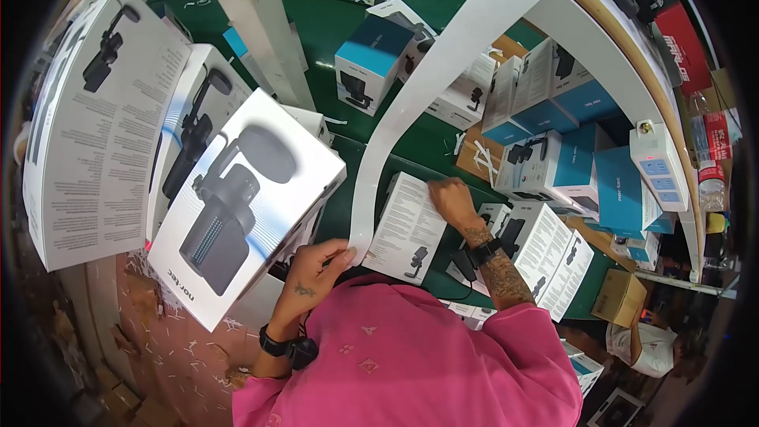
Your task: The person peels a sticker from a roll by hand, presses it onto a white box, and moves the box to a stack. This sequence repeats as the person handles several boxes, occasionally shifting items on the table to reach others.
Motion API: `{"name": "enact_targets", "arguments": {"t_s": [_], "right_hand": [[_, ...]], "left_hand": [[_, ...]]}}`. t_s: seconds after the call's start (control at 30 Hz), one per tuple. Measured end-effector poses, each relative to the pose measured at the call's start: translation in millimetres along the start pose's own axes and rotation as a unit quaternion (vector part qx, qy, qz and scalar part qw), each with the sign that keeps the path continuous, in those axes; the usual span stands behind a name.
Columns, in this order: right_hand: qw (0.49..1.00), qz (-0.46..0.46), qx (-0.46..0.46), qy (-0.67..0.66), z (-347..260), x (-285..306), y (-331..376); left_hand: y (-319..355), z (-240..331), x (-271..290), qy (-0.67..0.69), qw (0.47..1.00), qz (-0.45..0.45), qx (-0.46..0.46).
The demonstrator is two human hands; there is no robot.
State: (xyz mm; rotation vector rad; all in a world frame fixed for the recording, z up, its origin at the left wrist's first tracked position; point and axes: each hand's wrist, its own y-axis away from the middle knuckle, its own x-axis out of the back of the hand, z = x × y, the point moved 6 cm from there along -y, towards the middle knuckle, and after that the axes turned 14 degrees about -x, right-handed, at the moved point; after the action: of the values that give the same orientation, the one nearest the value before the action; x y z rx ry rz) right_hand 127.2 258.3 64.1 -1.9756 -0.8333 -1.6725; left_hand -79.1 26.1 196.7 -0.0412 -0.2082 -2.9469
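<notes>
A white microphone box (407, 225) lies in front of me, its printed text and a small microphone picture facing up. My right hand (452, 202) is at its upper right corner, fingers curled down against the edge. My left hand (315, 273) is beside its lower left corner, thumb and forefinger closed together. What they pinch, if anything, I cannot make out. A curved-looking white post (395, 122) comes down right at those fingertips and crosses in front of the box's left side. Both wrists wear dark bands.
Large microphone boxes (245, 198) stand close on the left. Blue-and-white boxes (375, 59) are on the green table, with several more stacked (553, 115) at right. Paper strips lie on the table and floor. A bottle (710, 154) and a person (644, 348) are at far right.
</notes>
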Motion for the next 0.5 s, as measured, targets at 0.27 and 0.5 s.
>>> {"name": "enact_targets", "arguments": {"t_s": [0.27, 0.5], "right_hand": [[1.0, 0.001, -0.016, 0.016, -29, -8, 31], [0.982, 0.143, -0.124, 0.005, -47, -34, 37]], "left_hand": [[6, -26, -8, -0.043, 0.991, 0.006, -0.128], [12, 10, -10, -0.027, 0.987, 0.024, -0.156]]}}
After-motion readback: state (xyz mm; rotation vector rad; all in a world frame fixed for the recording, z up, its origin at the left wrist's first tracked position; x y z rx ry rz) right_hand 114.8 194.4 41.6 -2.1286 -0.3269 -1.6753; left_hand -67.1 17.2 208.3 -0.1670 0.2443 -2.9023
